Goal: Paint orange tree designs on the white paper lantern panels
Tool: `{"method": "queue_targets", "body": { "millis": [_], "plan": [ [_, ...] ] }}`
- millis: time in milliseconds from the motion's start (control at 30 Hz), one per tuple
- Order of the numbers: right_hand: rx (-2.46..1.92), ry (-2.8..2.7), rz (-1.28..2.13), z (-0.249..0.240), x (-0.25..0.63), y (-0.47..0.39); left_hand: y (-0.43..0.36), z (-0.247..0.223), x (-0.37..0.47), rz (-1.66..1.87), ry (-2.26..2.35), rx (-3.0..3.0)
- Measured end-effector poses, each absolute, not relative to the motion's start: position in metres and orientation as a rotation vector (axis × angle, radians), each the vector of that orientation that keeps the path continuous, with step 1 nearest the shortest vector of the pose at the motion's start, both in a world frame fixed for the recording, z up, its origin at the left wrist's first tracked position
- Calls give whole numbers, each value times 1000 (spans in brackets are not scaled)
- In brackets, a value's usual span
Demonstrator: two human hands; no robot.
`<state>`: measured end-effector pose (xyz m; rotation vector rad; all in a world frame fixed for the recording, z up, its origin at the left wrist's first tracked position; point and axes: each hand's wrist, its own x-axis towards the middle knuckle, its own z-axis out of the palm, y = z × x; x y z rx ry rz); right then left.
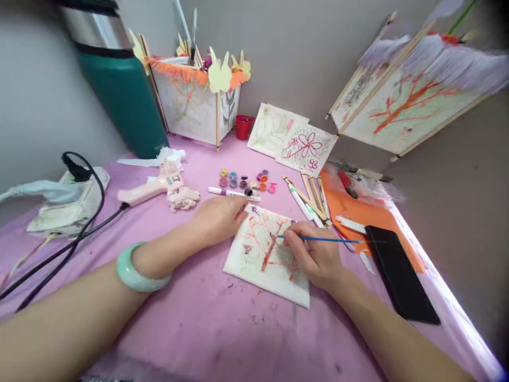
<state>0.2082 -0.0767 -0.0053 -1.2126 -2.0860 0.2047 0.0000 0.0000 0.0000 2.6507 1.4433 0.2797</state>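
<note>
A square of white paper lies tilted on the table, bearing red branching strokes and small dark marks. My right hand is closed around a thin blue paintbrush, its tip at the paper's painted middle. At the upper left corner of the paper rests my left hand, fingers stretched out, the thumb touching the edge. Just beyond it are a white and purple marker and several small paint pots in mixed colours.
Left are a pink glue gun, a power strip with black cables and a green bottle. Behind stand a decorated paper holder, a red bucket and drawn sheets. Right lie wooden sticks and a black phone.
</note>
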Motion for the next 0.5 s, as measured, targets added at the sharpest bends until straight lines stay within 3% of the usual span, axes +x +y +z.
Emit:
{"method": "queue_targets", "body": {
  "millis": [500],
  "plan": [
    [-1316,-1987,177,-7,209,-76,0,-1,0,270,1434,2625]
  ]
}}
